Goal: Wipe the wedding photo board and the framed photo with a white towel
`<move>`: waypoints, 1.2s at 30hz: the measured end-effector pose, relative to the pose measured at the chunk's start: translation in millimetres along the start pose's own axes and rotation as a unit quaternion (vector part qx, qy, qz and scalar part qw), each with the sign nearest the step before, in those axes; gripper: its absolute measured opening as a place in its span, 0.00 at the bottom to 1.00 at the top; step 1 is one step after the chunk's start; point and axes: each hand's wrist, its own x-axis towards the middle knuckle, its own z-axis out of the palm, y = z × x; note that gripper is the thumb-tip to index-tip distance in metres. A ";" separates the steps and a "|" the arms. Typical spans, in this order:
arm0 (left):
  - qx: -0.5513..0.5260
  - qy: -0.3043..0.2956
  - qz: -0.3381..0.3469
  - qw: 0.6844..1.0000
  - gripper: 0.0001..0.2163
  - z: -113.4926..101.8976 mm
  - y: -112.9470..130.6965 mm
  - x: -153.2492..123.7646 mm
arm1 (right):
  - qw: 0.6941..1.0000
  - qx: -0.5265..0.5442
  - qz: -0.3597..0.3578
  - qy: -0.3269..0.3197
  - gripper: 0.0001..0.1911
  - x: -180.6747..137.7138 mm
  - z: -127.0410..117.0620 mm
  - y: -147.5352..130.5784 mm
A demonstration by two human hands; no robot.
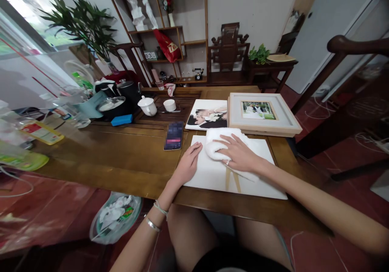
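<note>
A white flat board (209, 179) lies on the wooden table in front of me. My left hand (189, 163) rests flat on the board's left side, fingers stretched out and close together. On top of the board is a folded white cloth (214, 137), which my right hand (238, 152) presses down with spread fingers. Two tan strips (227, 179) form a narrow V on the board below the cloth. Just beyond the board lies a photo print (209, 120), and beside it a pale wooden picture frame (285, 112) holds a small photo.
A smartphone (174, 136) lies left of the board. Farther back are a white lidded teapot (147, 106), a white cup (169, 105) and a blue sponge (122, 120). Bottles (39, 131) stand at far left. A lined bin (139, 211) sits below the table edge.
</note>
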 end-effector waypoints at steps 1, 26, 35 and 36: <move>0.000 0.001 0.000 1.000 0.20 0.1 -0.2 -0.1 | 1.000 -0.005 0.002 -0.001 0.21 1.4 0.0 1.2; -0.002 -0.002 -0.007 1.000 0.20 -1.8 3.1 0.1 | 0.999 -0.014 0.040 0.005 0.21 -1.6 -1.5 4.8; -0.016 0.000 0.002 1.000 0.20 0.1 -2.3 -1.8 | 0.991 0.051 -0.099 -0.075 0.17 -59.6 5.7 -84.1; -0.016 -0.003 0.002 1.000 0.21 0.2 -2.7 -1.9 | 0.990 0.052 -0.100 -0.079 0.17 -61.2 6.2 -86.8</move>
